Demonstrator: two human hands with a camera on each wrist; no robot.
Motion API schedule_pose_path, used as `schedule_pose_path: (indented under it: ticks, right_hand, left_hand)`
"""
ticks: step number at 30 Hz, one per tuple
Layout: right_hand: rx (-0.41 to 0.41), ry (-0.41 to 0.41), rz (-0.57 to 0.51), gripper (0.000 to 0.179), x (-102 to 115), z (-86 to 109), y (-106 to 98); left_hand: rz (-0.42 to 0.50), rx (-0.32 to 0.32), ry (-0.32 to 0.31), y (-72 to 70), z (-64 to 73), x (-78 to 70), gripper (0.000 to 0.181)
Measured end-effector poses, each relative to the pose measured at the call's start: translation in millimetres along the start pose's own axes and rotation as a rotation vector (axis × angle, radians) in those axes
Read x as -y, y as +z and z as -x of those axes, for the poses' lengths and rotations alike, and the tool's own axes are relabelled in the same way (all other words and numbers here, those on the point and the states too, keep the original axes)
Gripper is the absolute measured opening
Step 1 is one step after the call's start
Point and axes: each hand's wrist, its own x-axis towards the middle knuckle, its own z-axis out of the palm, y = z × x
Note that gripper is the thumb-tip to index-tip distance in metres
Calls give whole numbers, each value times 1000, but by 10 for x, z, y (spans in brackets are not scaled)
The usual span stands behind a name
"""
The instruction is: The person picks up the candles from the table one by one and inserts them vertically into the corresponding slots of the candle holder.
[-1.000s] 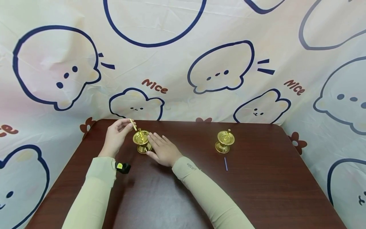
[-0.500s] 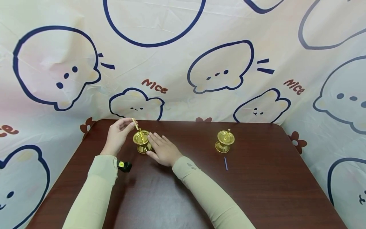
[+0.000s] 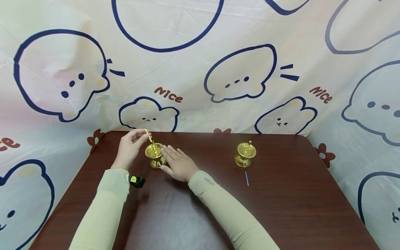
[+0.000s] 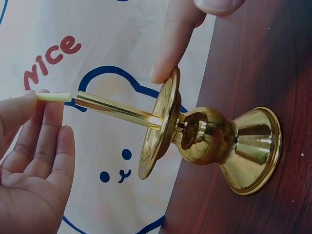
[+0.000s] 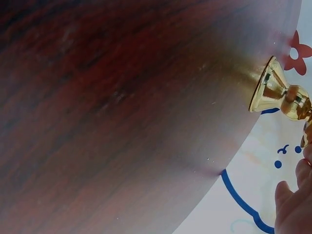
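plainly, left hand (image 3: 128,148) with yellow stick (image 4: 54,97) in pinch, right hand (image 3: 180,164) straight-fingered against candlestick (image 4: 207,136)

Within its grip, the left hand (image 4: 36,175) hides part of the pale yellow stick (image 4: 54,97) in the left wrist view, whose left edge crops that hand. Across from the grip, the top edge crops the right hand (image 3: 180,165). Just below the grip, the head view is too small to show whether stick and gold holder (image 4: 207,139) touch; the right wrist view cuts off the holder's upper part and blurs the table (image 5: 97,122). Right of the grip, sleeve lettering (image 3: 209,181) is too small to read.
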Motion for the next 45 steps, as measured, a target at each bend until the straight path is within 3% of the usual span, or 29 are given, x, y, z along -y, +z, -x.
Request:
schedule_pose_path:
  ticks: [13,20,24,31,45]
  right_hand:
    - [2,-24,35,68,14,-17,-20]
    - [3,-28,44,68,9,-23,-14]
    - [-1,-31,46,68,-2,-21,-4]
    - [5,-23,5,68,-3,-19,-18]
    - [-6,-20,35,68,-27,-24,2]
  left_hand:
    - [-101,13,-13,-10,-6,17,33]
    - [-115,8,-4,-37,-115,299,38]
    - [-123,6,5,-40,-135,372,43]
    - [-137,-3,29,-24,-134,386,43]
    - [-172,-12,65,9,-124,387,35]
